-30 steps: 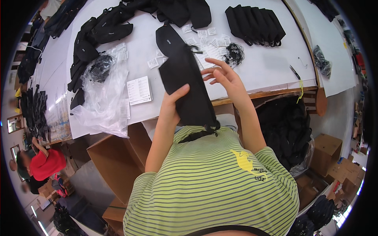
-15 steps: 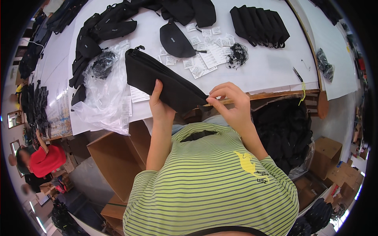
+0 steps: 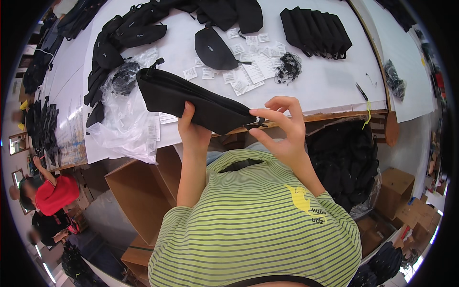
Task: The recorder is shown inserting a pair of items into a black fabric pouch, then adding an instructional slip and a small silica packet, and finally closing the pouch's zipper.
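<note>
A black zippered pouch (image 3: 186, 103) is up off the near edge of the table, tilted with its left end higher. My left hand (image 3: 193, 126) grips its lower side, thumb on the near face and the other fingers hidden behind. At the pouch's right end, my right hand (image 3: 285, 125) has thumb and index finger spread, the index fingertip at the corner. A small black loop or tab (image 3: 259, 122) sticks out there between them. Beyond the pouch, a black waist bag (image 3: 215, 49) lies among white printed tags (image 3: 258, 67).
Stacked black pouches (image 3: 315, 33) lie at the far right, near a tangle of black cords (image 3: 288, 67). Clear plastic bags (image 3: 126, 124) cover the table's left. Thread snippers (image 3: 362, 91) lie at the right. Cardboard boxes (image 3: 138, 196) stand below; a person in red (image 3: 57, 195) is at left.
The pouch has shifted left and slightly down with my left hand. My right thumb and index finger, pinched at its corner before, have parted.
</note>
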`<control>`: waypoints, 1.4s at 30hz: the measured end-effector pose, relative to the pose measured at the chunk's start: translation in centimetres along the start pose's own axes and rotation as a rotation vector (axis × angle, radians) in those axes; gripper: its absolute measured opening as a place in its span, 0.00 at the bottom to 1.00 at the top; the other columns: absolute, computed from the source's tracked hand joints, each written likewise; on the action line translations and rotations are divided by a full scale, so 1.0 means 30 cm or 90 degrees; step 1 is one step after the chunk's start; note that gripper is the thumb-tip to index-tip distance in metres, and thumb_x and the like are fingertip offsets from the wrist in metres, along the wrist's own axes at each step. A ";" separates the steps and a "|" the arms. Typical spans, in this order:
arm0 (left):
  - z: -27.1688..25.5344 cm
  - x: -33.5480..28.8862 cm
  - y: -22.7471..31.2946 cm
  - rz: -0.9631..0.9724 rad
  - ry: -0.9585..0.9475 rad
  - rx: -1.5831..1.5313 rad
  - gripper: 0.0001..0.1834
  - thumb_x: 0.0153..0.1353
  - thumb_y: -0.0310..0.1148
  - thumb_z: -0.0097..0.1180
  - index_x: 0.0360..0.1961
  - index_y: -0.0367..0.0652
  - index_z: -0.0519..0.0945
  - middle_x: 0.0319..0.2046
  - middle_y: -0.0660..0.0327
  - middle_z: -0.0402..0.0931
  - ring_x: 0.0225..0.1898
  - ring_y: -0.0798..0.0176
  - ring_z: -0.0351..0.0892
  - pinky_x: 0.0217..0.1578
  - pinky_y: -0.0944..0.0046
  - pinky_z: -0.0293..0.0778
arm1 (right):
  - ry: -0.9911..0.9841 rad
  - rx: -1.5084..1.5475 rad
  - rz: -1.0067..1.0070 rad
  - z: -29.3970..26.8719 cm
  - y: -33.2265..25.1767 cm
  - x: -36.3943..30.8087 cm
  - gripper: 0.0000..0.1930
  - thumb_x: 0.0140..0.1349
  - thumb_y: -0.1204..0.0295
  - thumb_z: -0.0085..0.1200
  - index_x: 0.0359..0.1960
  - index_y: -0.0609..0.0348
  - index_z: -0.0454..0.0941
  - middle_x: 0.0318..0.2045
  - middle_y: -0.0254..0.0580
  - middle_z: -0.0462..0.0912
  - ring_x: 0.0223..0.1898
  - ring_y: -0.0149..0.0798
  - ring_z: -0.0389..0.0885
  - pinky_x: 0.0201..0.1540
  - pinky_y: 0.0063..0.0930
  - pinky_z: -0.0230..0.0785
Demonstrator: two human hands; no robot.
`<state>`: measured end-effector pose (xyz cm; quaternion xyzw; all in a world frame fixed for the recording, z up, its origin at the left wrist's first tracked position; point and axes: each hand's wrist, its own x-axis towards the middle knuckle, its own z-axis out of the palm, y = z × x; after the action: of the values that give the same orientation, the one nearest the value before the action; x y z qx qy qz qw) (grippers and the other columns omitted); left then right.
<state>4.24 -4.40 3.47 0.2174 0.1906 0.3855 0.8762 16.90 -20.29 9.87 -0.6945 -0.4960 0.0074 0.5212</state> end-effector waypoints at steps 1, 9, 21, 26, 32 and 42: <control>0.001 -0.002 -0.002 -0.001 -0.011 0.011 0.19 0.62 0.45 0.53 0.48 0.45 0.74 0.43 0.62 0.77 0.47 0.60 0.75 0.52 0.56 0.69 | 0.001 -0.001 0.000 0.006 -0.004 0.009 0.16 0.43 0.71 0.67 0.38 0.52 0.81 0.37 0.38 0.72 0.36 0.37 0.71 0.37 0.29 0.64; 0.039 -0.025 -0.017 -0.018 -0.010 0.032 0.20 0.62 0.45 0.54 0.50 0.44 0.73 0.44 0.61 0.76 0.48 0.60 0.75 0.53 0.56 0.69 | -0.053 -0.058 -0.020 0.033 0.009 0.014 0.14 0.46 0.69 0.65 0.36 0.53 0.80 0.37 0.36 0.71 0.34 0.36 0.70 0.39 0.30 0.61; 0.064 -0.008 0.000 0.001 0.055 0.030 0.21 0.62 0.45 0.55 0.50 0.44 0.73 0.44 0.62 0.75 0.48 0.60 0.74 0.53 0.56 0.68 | -0.032 0.054 0.073 -0.008 0.029 0.022 0.09 0.52 0.72 0.61 0.35 0.57 0.81 0.36 0.40 0.78 0.38 0.38 0.74 0.42 0.28 0.66; 0.049 0.007 0.021 0.019 0.042 -0.026 0.20 0.62 0.44 0.54 0.50 0.44 0.73 0.44 0.61 0.75 0.46 0.59 0.75 0.50 0.57 0.70 | 0.008 0.068 0.060 -0.007 0.041 0.013 0.09 0.54 0.72 0.59 0.38 0.57 0.82 0.35 0.40 0.78 0.40 0.37 0.75 0.43 0.27 0.66; 0.120 -0.025 0.023 -0.183 -0.083 0.158 0.27 0.57 0.32 0.56 0.56 0.34 0.66 0.46 0.53 0.75 0.42 0.58 0.79 0.42 0.60 0.80 | -0.116 0.295 0.151 0.010 0.054 0.124 0.13 0.63 0.70 0.51 0.45 0.63 0.79 0.38 0.40 0.78 0.40 0.32 0.74 0.43 0.23 0.65; 0.178 -0.064 0.024 -0.327 -0.026 0.305 0.30 0.46 0.27 0.66 0.51 0.33 0.70 0.41 0.55 0.76 0.41 0.63 0.78 0.42 0.65 0.75 | 0.111 0.236 0.103 0.033 0.106 0.183 0.07 0.51 0.74 0.64 0.32 0.59 0.79 0.31 0.32 0.81 0.29 0.24 0.72 0.32 0.18 0.63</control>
<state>5.27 -6.66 8.62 0.3696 0.3063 0.0920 0.8724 21.34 -15.64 9.89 -0.6224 -0.3821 0.0801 0.6783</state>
